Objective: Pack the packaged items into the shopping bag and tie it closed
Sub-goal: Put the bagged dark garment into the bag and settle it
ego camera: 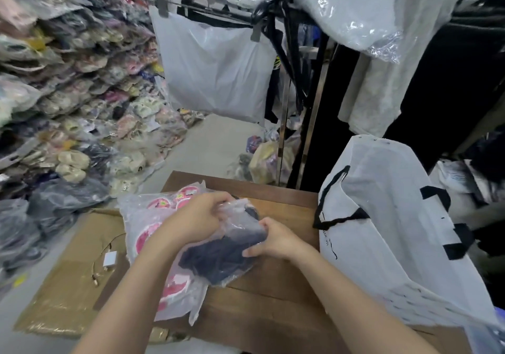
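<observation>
A clear plastic package with dark navy fabric inside [218, 255] lies on a wooden table [273, 299], partly on top of a second clear package with pink-and-white items [149, 233]. My left hand [199, 217] grips the dark package at its upper edge. At the package's right side my right hand [276, 240] pinches it. A white shopping bag with black handles [388, 217] stands open on the table's right side, close to my right hand.
A flat cardboard box [68, 285] with a small white charger and cable [109, 259] lies left of the table. Heaps of bagged goods [68, 94] fill the left. A rack with hanging plastic-covered garments [218, 67] stands behind the table.
</observation>
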